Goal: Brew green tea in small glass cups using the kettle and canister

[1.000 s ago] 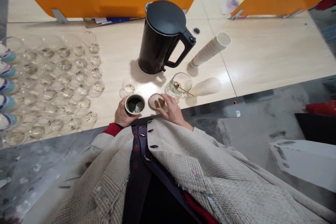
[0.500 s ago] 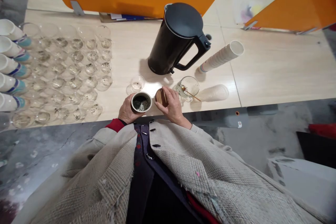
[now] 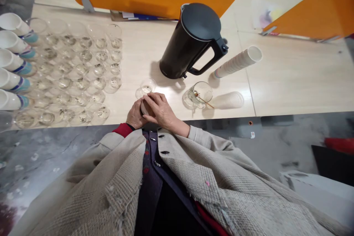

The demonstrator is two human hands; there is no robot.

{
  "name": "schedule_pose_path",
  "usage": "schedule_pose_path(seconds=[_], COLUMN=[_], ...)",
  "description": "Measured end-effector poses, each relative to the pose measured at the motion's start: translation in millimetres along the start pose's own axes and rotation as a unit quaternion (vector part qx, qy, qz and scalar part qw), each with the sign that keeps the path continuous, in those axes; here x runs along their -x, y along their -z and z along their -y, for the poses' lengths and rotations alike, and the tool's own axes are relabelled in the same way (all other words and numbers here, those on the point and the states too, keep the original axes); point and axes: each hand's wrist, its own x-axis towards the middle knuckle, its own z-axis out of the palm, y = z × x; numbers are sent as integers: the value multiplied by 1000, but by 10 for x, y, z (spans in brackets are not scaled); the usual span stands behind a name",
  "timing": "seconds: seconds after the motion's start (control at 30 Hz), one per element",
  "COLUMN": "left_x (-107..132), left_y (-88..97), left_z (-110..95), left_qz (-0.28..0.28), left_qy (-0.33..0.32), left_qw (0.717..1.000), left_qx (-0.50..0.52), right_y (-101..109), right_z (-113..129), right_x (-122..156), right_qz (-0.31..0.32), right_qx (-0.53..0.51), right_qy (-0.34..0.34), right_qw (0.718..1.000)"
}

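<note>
Coat: coarse beige woven cloth (image 3: 221, 191) with frayed edges, small pink fleck (image 3: 207, 183)
Buttons: dark, round (image 3: 165, 152)
Under coat: dark navy garment (image 3: 148, 166), small red pattern
Left cuff: red (image 3: 123, 129)

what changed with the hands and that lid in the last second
The right hand has moved left, carrying the round wooden lid over the white cup of dark leaves, which the left hand still holds. The lid appears to sit on the cup, mostly hidden by the hands. The black kettle, paper cup stack and rows of glasses stayed as they were.
</note>
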Motion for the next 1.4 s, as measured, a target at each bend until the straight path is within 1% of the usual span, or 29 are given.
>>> schedule_pose_path(seconds=[0.17,0.27,0.37,0.5,0.57,0.63,0.7,0.77,0.83,0.9,0.97,1.0,1.03,1.1,1.2,1.3,1.4], left_x=[50,51,31,-5,-18,-25,-30,-33,-34,-33,-30,-28,-26,-21,-10,9,28], left_y=[-36,-31,-10,36,57,71,75,72,67,63,60,59,57,52,43,40,43], left_z=[67,80,84,49,15,-17,-36,-43,-41,-36,-32,-30,-27,-20,-10,-13,-33], left_qz=[11,16,14,20,30,41,53,68,81,85,82,79,77,72,63,62,53], left_qy=[21,23,4,-25,-30,-40,-50,-53,-51,-50,-52,-54,-57,-63,-73,-76,-81], left_qw=[1000,1000,1000,999,999,998,996,995,993,993,993,993,993,994,994,994,994], left_qx=[0,-6,-8,-16,-24,-31,-42,-55,-66,-72,-72,-71,-68,-60,-52,-50,-47], right_y=[-55,-74,-77,-42,22,138,306,508,705,858,930,930,905,793,533,285,119], right_z=[30,33,21,-34,-72,-110,-147,-184,-228,-286,-362,-408,-459,-570,-746,-907,-1042], right_x=[-1,-23,-41,-5,58,135,187,166,42,-190,-504,-678,-855,-1191,-1578,-1786,-1858], right_qz=[31,46,45,31,16,-11,-55,-109,-150,-172,-181,-182,-179,-166,-133,-95,-74], right_qx=[24,40,45,15,-1,-9,-3,16,37,53,65,70,75,77,63,41,20], right_qy=[-20,-23,-10,10,2,-14,-23,-22,-15,-11,-6,-4,-5,-8,-10,-23,-38], right_qw=[999,998,998,999,1000,1000,998,994,988,984,981,981,981,983,989,994,996])
